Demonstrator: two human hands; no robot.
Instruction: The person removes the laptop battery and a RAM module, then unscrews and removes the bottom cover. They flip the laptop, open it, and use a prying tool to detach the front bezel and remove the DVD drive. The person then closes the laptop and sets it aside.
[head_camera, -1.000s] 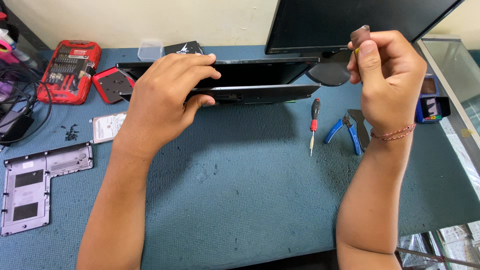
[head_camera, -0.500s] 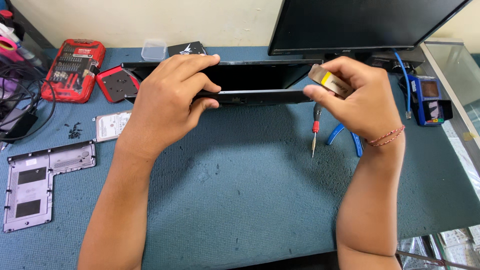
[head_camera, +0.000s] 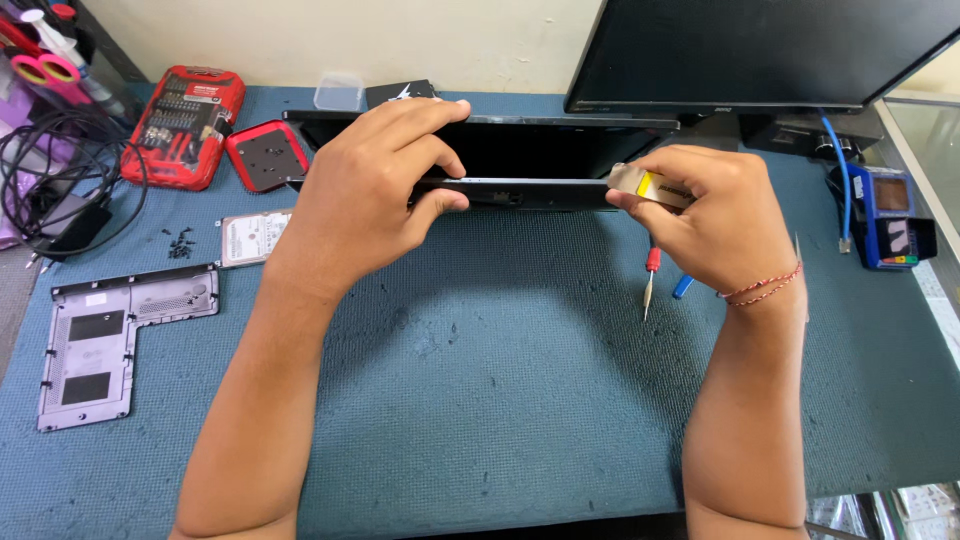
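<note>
Laptop (head_camera: 520, 170), black and stood on its edge, sits at the back of the blue-matted desk (head_camera: 480, 400), just in front of a dark monitor (head_camera: 740, 50). Seen from the head camera, the left hand (head_camera: 375, 195) wraps over its upper edge, fingers curled in a firm grip on the casing. The right hand (head_camera: 715, 225) pinches a flat plastic card (head_camera: 650, 187) in a narrow grip, the card's end touching the laptop's right end at the seam. Just below that hand lie a red-handled screwdriver (head_camera: 650, 280) and a blue-handled tool (head_camera: 683, 287), partly hidden. To the left lie a grey base cover (head_camera: 110, 340), a hard drive (head_camera: 250, 235), loose screws (head_camera: 180, 243), a red bit set (head_camera: 185, 125) and a small red case (head_camera: 265, 155).
</note>
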